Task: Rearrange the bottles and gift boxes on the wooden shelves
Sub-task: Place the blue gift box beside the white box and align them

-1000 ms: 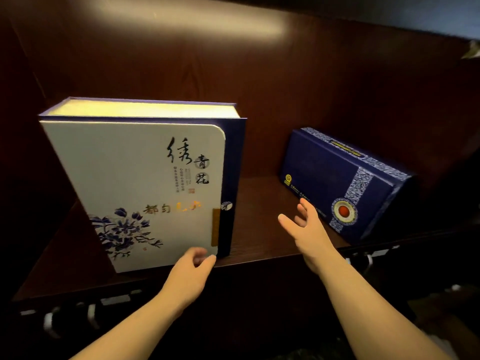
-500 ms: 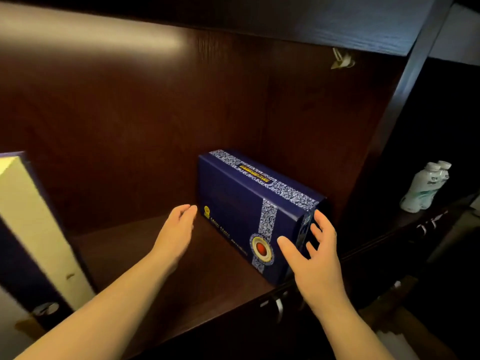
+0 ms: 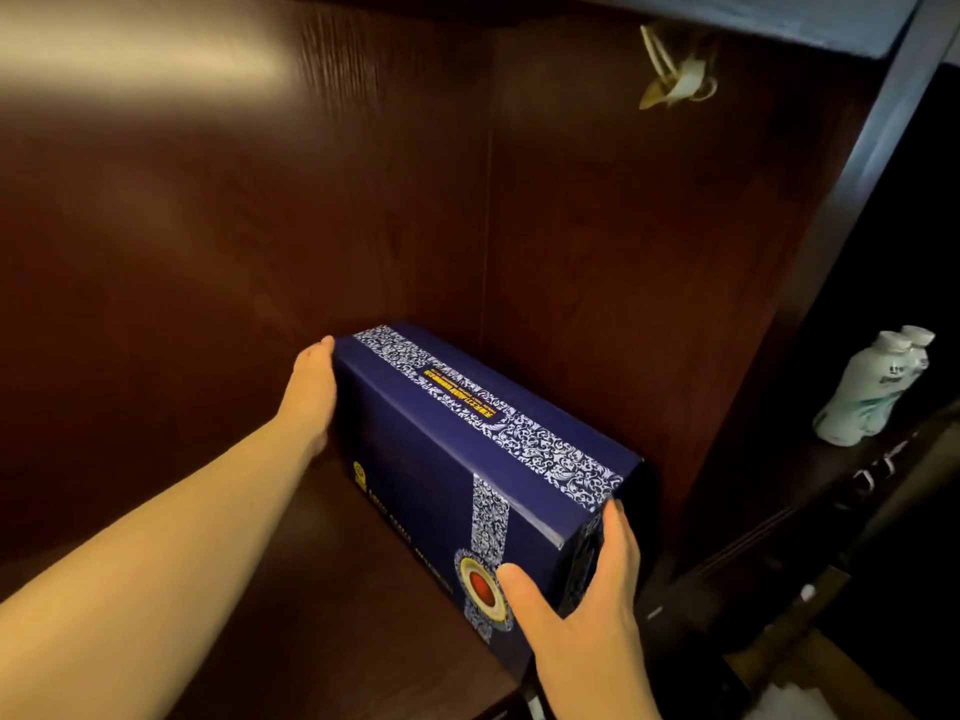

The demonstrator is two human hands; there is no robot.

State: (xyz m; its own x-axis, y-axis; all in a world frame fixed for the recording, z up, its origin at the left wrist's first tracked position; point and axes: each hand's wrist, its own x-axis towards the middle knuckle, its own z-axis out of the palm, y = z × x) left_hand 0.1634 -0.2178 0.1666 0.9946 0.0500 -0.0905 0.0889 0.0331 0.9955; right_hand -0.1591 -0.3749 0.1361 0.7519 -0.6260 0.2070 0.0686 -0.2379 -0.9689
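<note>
A long dark blue gift box (image 3: 441, 459) with a white patterned band and a red round seal stands on the dark wooden shelf (image 3: 322, 615), angled toward the back right corner. My left hand (image 3: 311, 387) lies flat against its far end. My right hand (image 3: 582, 589) clasps its near end, thumb on the front face by the seal and fingers around the end face. Both hands press on the box from opposite ends.
Two white plastic bottles (image 3: 872, 387) stand on a lower shelf in the compartment to the right, past a dark upright panel (image 3: 810, 262). A pale bundled cord (image 3: 675, 80) hangs under the shelf above. The back panel is close behind the box.
The view swung right, and the white gift box left the frame. Both hands went from open near the blue box to pressing on its two ends.
</note>
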